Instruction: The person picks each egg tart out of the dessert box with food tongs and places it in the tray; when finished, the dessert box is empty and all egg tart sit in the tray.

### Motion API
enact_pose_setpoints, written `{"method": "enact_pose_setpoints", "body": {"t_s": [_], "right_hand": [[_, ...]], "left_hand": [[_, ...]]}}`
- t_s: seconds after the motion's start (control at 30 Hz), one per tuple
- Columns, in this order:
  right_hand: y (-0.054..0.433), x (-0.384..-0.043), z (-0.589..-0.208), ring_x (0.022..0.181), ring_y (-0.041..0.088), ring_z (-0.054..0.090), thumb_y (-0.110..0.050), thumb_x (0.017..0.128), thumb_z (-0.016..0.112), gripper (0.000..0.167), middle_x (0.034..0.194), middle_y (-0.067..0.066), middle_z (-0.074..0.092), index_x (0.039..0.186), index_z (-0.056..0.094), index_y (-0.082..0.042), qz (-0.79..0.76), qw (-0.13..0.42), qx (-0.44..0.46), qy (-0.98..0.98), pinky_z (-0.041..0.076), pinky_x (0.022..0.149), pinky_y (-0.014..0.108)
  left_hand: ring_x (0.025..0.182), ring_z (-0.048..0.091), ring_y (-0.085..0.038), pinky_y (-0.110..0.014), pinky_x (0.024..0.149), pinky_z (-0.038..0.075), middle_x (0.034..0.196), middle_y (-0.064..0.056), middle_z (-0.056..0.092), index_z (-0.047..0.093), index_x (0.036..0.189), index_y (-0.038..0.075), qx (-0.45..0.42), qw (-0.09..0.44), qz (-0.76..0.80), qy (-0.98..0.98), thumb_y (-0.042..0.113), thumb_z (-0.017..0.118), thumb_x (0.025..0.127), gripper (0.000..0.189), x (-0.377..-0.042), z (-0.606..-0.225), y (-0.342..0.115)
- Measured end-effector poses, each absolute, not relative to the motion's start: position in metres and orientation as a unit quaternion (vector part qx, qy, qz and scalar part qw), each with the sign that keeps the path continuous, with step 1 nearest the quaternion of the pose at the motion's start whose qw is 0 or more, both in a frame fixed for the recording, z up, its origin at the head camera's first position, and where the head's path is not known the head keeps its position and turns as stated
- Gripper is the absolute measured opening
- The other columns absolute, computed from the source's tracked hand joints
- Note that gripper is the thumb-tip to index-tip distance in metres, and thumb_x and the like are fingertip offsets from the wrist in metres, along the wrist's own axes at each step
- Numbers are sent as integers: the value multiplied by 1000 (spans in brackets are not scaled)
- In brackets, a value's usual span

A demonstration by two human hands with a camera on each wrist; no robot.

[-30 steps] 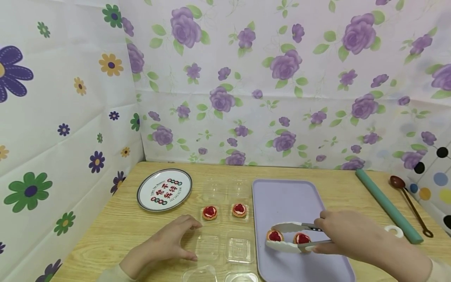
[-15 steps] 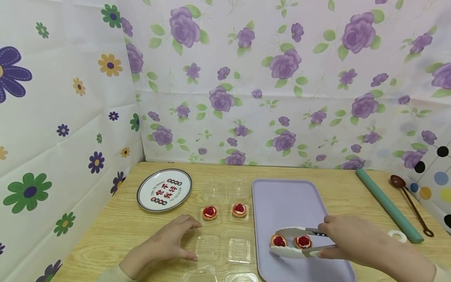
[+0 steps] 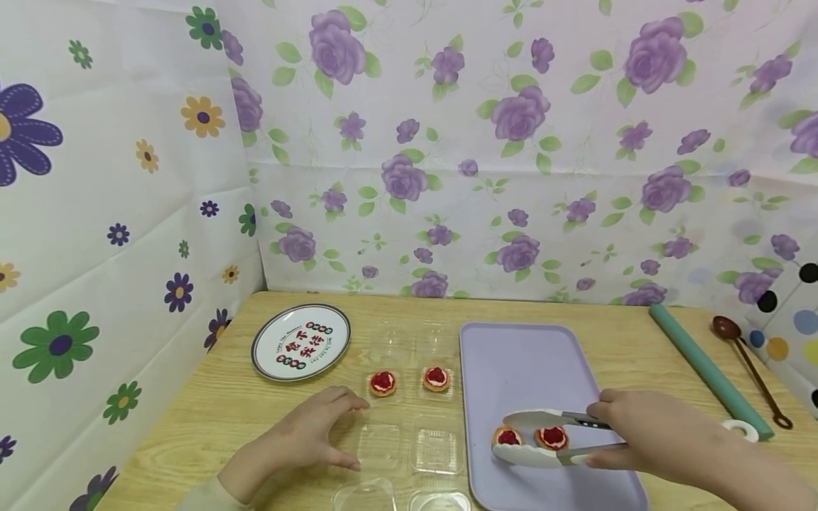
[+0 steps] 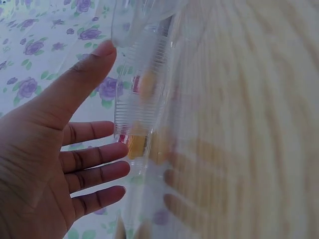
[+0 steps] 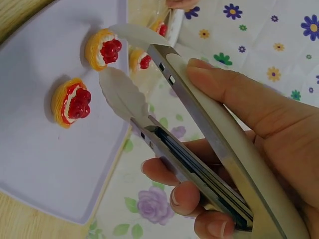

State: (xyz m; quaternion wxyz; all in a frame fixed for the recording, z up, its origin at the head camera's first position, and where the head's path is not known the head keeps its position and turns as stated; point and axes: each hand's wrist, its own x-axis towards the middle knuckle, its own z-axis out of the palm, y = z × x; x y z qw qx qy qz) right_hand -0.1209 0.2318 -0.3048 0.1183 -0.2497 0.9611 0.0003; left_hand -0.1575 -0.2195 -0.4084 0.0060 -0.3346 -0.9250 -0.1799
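My right hand [image 3: 664, 436] grips a pair of tongs [image 5: 199, 119] with metal arms and white tips. In the head view the tips lie on either side of a berry tart [image 3: 508, 437] on the lilac tray [image 3: 524, 362]. A second tart [image 5: 73, 103] sits on the tray to its right. With thumb and fingers spread, my left hand [image 3: 307, 436] rests beside the clear plastic containers [image 3: 437, 447]. Its fingertips are right at the container edge in the left wrist view, holding nothing. Two more tarts, left [image 3: 382, 383] and right [image 3: 437, 378], sit in clear containers farther back.
A white plate [image 3: 300, 343] with red lettering stands at the back left. Right of the tray lie a green rolling pin [image 3: 709, 372], a brown ladle [image 3: 754, 369] and a white ring [image 3: 741, 429]. Floral cloth [image 3: 447, 142] hangs behind the table.
The right hand and tongs have moved slightly right and toward me, and the left tart on the tray has shifted right, closer to its neighbour. The left hand has stayed put.
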Motion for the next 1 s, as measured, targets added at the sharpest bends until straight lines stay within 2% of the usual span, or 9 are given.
{"method": "enact_pose_setpoints", "body": {"t_s": [0.2, 0.5, 0.7, 1.0], "right_hand": [[237, -120, -299, 62, -4, 46, -62, 78, 65, 52, 82, -12, 57, 99, 69, -14, -18, 112, -267, 957, 41, 51, 21], [231, -123, -284, 59, -4, 39, -62, 78, 65, 51, 79, -14, 54, 99, 69, -16, -14, 65, -297, 953, 34, 50, 18], [223, -128, -274, 62, -6, 43, -61, 79, 64, 51, 83, -14, 58, 102, 69, -16, -21, 42, -315, 948, 38, 51, 18], [208, -137, -263, 63, -4, 46, -61, 80, 64, 52, 83, -12, 58, 103, 69, -14, 1, 16, -320, 947, 41, 52, 21]], "left_hand": [[110, 56, -15, -39, 99, 49, 117, 4, 58, 57, 127, 16, -334, 41, -157, -928, 59, 78, 64, 79, -159, -402, -222], [111, 56, -17, -39, 99, 49, 119, 3, 58, 57, 128, 14, -337, 66, -158, -926, 49, 82, 65, 76, -162, -385, -222], [109, 57, -18, -40, 95, 50, 116, 1, 59, 59, 125, 13, -367, 107, -151, -912, 44, 83, 67, 70, -172, -374, -213], [110, 56, -22, -40, 95, 50, 119, -2, 59, 58, 125, 15, -386, 107, -143, -905, 42, 83, 70, 66, -189, -359, -188]]}}
